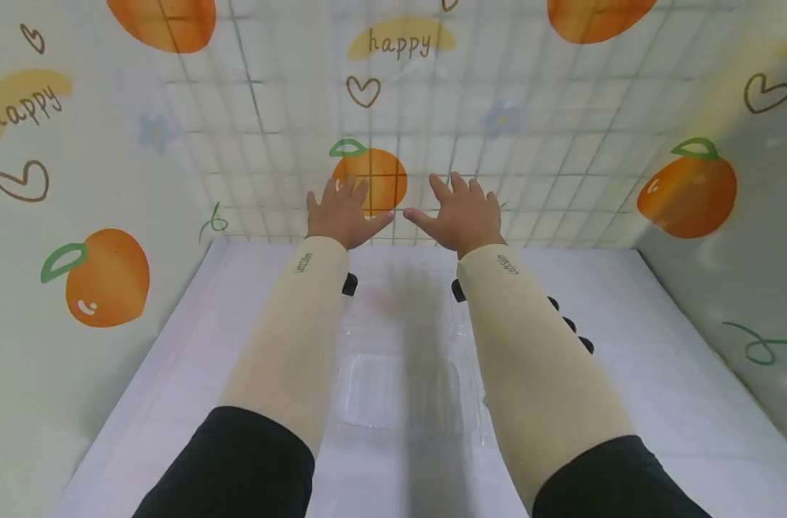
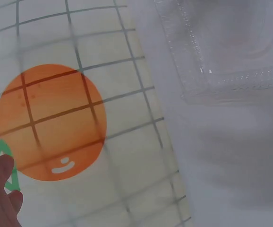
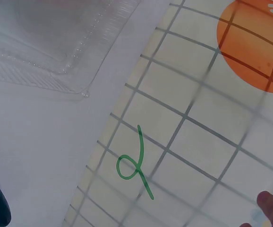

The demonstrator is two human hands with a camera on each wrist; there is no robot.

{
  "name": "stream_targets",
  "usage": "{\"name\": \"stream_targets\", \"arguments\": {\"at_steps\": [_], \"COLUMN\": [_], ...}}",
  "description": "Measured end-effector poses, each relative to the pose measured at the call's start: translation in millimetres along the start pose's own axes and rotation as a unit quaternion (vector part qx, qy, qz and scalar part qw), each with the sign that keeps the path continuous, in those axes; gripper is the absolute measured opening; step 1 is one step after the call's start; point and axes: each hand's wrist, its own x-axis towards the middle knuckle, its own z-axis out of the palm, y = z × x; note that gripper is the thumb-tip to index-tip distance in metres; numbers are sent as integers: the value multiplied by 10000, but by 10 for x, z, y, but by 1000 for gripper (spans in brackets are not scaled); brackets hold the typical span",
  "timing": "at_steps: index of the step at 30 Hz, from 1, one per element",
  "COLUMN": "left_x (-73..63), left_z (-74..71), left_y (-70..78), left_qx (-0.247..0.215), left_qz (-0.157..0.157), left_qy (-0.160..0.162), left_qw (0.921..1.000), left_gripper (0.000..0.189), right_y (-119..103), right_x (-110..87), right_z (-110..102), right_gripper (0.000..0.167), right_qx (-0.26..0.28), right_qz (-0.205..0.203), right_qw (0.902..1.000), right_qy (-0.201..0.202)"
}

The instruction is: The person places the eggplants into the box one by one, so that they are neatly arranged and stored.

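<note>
Nearest, black sleeves (image 1: 238,460) meet beige arm covers (image 1: 290,338). Between the forearms, a clear plastic container (image 1: 370,392) lies on the white tabletop (image 1: 652,410). Farther on, the left hand (image 1: 342,217) and right hand (image 1: 467,217) extend, empty, fingers spread wide, thumb tips close together. Farthest stands a fruit-printed sheet (image 1: 290,108) with grid lines.

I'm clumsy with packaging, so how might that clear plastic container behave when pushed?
The clear plastic container looks thin-walled, so it is probably light for its size. Its ridged edges suggest some stiffness, though squeezing might dent it. Lying low on the white table, it would likely slide rather than tip.
</note>
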Motion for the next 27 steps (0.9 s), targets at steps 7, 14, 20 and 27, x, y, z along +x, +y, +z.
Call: {"name": "stream_targets", "arguments": {"at_steps": [7, 14, 20, 27], "left_x": [-26, -22, -20, -11], "left_z": [189, 256, 282, 234], "left_y": [-38, -258, -522, -714], "left_qx": [-62, 168, 168, 169], "left_qz": [93, 195, 199, 68], "left_qy": [-341, -175, -86, -106], "left_qw": [9994, 9995, 9996, 9998], "left_gripper": [88, 87, 83, 82], "right_y": [-36, -362, -525, -406], "right_x": [-37, 130, 239, 281], "right_z": [182, 394, 554, 633], "right_gripper": [92, 89, 86, 84], "right_qx": [53, 15, 41, 29], "right_qz": [46, -301, -541, -455], "right_qw": [10000, 9995, 9985, 9989], "right_qy": [-51, 52, -31, -125]}}
